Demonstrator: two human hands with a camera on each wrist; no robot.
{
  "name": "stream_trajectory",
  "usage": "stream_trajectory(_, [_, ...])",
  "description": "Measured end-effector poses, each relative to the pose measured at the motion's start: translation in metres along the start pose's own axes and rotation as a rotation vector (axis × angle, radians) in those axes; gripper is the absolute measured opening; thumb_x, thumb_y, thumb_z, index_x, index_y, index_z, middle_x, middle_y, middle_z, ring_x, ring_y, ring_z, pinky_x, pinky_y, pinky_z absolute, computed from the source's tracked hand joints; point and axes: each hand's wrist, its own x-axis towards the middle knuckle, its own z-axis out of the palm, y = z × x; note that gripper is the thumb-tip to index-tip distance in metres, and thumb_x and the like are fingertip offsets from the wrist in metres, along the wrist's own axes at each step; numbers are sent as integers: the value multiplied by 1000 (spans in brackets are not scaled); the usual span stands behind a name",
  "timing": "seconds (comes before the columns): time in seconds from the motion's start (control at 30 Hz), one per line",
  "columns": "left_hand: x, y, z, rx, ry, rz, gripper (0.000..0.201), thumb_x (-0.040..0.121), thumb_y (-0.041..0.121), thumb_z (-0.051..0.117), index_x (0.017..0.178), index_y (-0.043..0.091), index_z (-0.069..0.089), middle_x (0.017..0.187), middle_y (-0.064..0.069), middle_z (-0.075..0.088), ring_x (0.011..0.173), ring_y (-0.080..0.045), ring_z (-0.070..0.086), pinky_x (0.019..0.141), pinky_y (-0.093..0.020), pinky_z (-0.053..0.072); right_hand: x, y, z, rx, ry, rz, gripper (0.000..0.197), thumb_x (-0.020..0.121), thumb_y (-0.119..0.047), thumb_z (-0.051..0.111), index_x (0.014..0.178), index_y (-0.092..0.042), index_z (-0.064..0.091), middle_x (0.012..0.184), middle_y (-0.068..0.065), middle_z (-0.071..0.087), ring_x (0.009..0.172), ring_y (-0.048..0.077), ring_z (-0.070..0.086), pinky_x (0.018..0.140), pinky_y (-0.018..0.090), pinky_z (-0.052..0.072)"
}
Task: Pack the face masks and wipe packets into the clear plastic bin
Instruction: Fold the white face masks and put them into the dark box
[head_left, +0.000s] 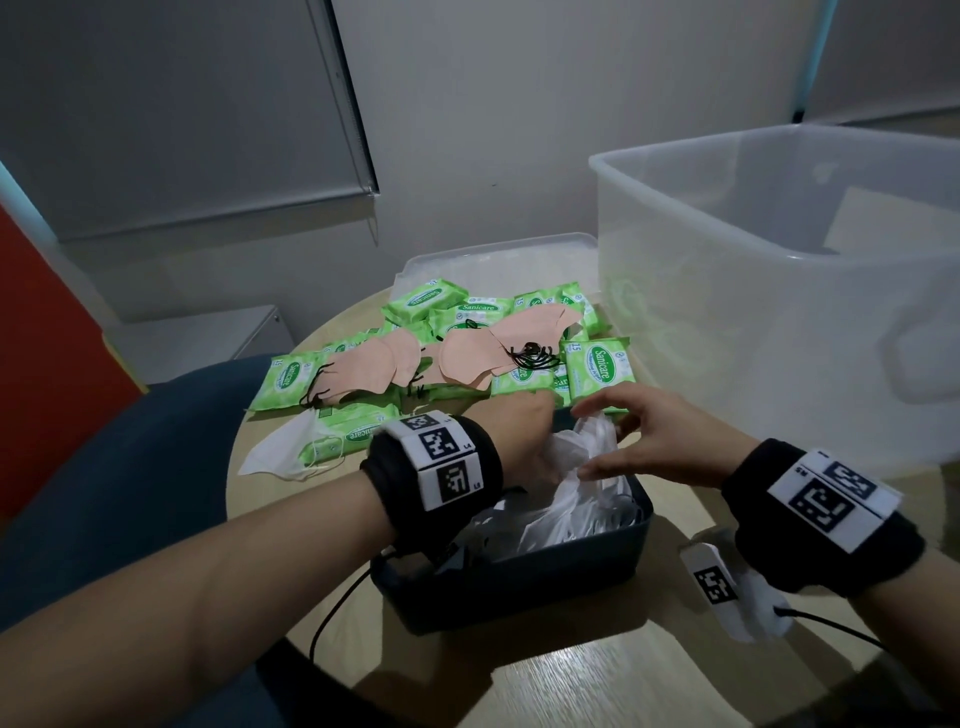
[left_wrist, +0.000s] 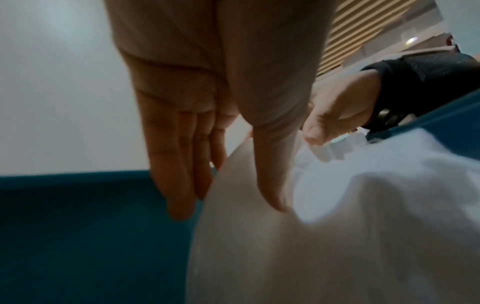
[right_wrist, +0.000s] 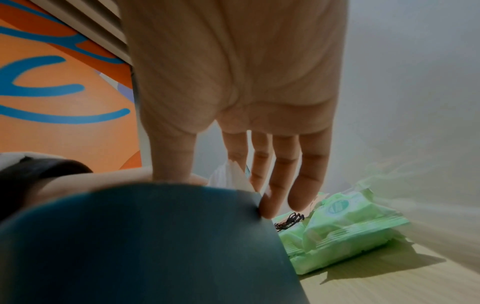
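A small dark bin (head_left: 519, 582) near the table's front edge holds a heap of white face masks (head_left: 571, 499). My left hand (head_left: 540, 415) reaches into it and pinches the white masks (left_wrist: 337, 226), thumb on one side and straight fingers between the masks and the dark bin wall (left_wrist: 78, 226). My right hand (head_left: 597, 441) hovers over the same heap with straight, spread fingers, its thumb just touching a mask edge. Green wipe packets (head_left: 597, 366) and peach masks (head_left: 467, 358) lie heaped behind. The large clear plastic bin (head_left: 753, 291) stands at the right.
A single white mask (head_left: 283, 447) lies on the round wooden table (head_left: 597, 675) at the left. A clear lid (head_left: 467, 260) sits under the far end of the pile. A blue chair (head_left: 130, 467) stands at the left edge. Green packets (right_wrist: 342, 224) lie beside the dark bin (right_wrist: 155, 246).
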Motion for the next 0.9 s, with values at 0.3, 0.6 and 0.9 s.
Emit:
stream_trajectory(0.3, [-6,-4,-11,175,-50,-169,46,68,53,73,69,12,53,65,1,50,57,-15,49,45,-23,34,3,3,4,-7,68,-65,38,75,-31,76,109,-20,64,112,-6,55,79,-7,51,66,6,43])
stream_trajectory(0.6, [12,-13,-7,-7,47,61,51,72,7,74,118,10,51,112,-10,52,105,-28,51,72,-28,37,-5,-4,-1,6,-29,7,73,58,-27,87,123,-24,54,117,-14,46,89,-2,47,60,4,40])
stream_trajectory(0.9, [11,-5,5,-265,87,75,21,78,16,58,99,14,63,93,-6,62,92,-29,60,80,-35,51,3,3,8,-27,64,-50,63,62,-30,86,118,-18,59,120,0,54,97,8,54,83,19,47])
